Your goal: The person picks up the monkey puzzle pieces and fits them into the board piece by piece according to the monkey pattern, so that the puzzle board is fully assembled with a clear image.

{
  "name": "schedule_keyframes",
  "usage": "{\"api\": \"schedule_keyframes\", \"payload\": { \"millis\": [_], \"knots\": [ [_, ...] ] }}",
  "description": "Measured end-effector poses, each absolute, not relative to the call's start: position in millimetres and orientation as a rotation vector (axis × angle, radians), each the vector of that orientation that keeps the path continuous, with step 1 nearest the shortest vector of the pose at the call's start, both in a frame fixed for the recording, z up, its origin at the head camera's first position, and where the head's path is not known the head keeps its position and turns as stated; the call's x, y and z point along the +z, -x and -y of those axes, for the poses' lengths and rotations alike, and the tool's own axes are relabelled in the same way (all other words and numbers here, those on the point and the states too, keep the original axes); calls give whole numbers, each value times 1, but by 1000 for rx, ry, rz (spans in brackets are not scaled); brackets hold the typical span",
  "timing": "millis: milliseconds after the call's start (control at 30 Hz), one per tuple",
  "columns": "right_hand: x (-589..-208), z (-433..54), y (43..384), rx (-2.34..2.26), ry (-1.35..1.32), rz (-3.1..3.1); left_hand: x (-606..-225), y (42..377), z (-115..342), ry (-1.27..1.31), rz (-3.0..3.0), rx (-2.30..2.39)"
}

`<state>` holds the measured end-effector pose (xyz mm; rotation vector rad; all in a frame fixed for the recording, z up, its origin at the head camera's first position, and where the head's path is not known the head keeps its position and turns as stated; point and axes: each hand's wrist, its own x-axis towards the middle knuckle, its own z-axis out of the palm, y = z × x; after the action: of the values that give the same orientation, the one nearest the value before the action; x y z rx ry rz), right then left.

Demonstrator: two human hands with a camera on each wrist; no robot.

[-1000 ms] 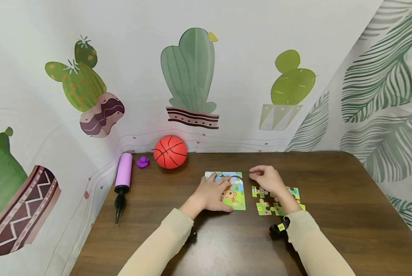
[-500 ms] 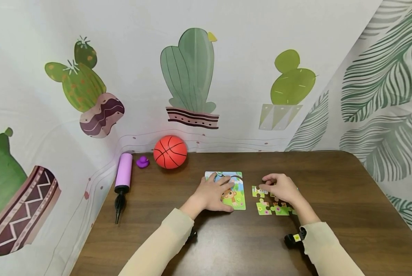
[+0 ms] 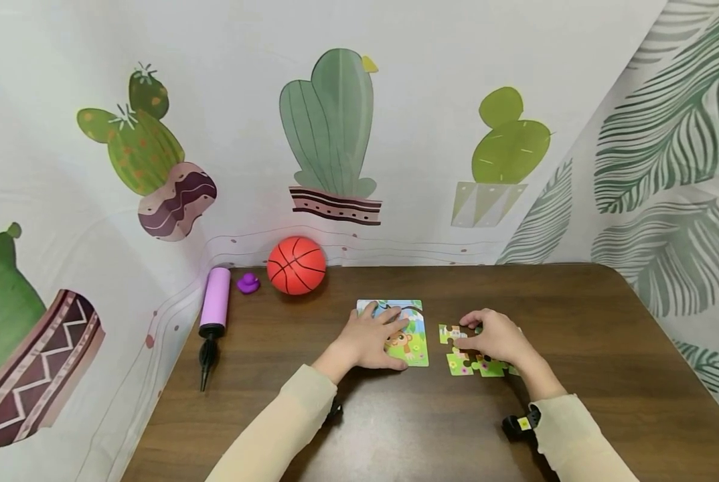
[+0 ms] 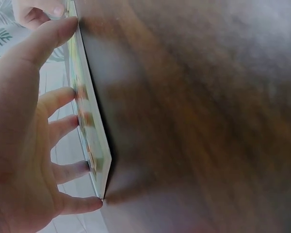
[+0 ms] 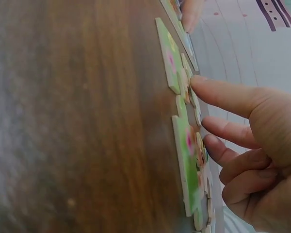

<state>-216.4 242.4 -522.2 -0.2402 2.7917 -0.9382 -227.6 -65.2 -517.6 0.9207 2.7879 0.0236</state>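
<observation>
My left hand (image 3: 367, 338) lies with spread fingers on a picture board (image 3: 417, 335) showing a cartoon animal; the left wrist view has its fingertips along the board's face. To the board's right my right hand (image 3: 497, 337) is bent over a cluster of jigsaw pieces. Its thumb and forefinger pinch a puzzle piece (image 5: 196, 109) low among the others, the remaining fingers curled in. A piece (image 3: 444, 334) shows left of the fingertips. Green flowered pieces (image 3: 458, 365) form the near row, while the hand hides part of the cluster.
A red toy basketball (image 3: 296, 265), a purple rubber duck (image 3: 248, 283) and a pink hand pump (image 3: 215, 298) stand at the back left of the brown table (image 3: 395, 422). Behind the table hangs a cactus-printed cloth (image 3: 420, 134).
My right hand has moved from above the cluster's far left side rightward and down onto the pieces, its thumb and forefinger closing in. My left hand has stayed on the board.
</observation>
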Motion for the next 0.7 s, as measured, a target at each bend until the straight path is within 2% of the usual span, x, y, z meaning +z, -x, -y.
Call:
{"api": "schedule_keyframes", "payload": {
  "millis": [400,700],
  "knots": [
    [-524,-238,217,-946,292,-2802,-520,227,73,-931,-2794,74],
    [-525,-236,216,-990,298,-2802,-517,228,103,-936,-2812,142]
  ]
}}
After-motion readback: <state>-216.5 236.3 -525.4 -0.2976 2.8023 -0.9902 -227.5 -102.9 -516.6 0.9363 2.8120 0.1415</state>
